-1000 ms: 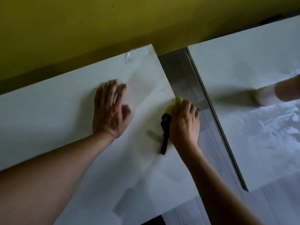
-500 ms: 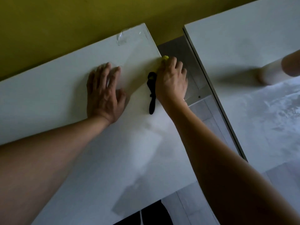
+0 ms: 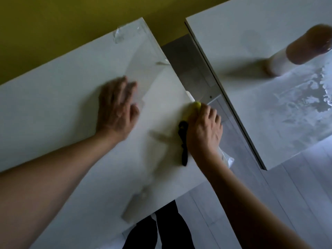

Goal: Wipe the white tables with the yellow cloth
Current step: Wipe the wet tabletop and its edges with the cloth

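My right hand [image 3: 203, 131] presses the yellow cloth [image 3: 192, 111] against the right edge of the near white table [image 3: 53, 97]. Only a small yellow part of the cloth shows past my fingers, and a black strap [image 3: 183, 142] hangs from it along the tabletop. My left hand [image 3: 116, 108] lies flat and blurred on the same table, fingers spread, holding nothing. A second white table [image 3: 233, 38] stands to the right across a narrow gap.
A brownish bottle with a pale base [image 3: 294, 53] stands on the right table, beside a glossy streaked patch [image 3: 296, 105]. A yellow wall [image 3: 53, 24] runs behind both tables. Grey floor [image 3: 233, 203] shows in the gap, and my dark legs [image 3: 161, 229] below.
My right hand has slid the cloth back toward me along the table's right edge, after pushing it toward the far corner. My left hand stays flat on the table.
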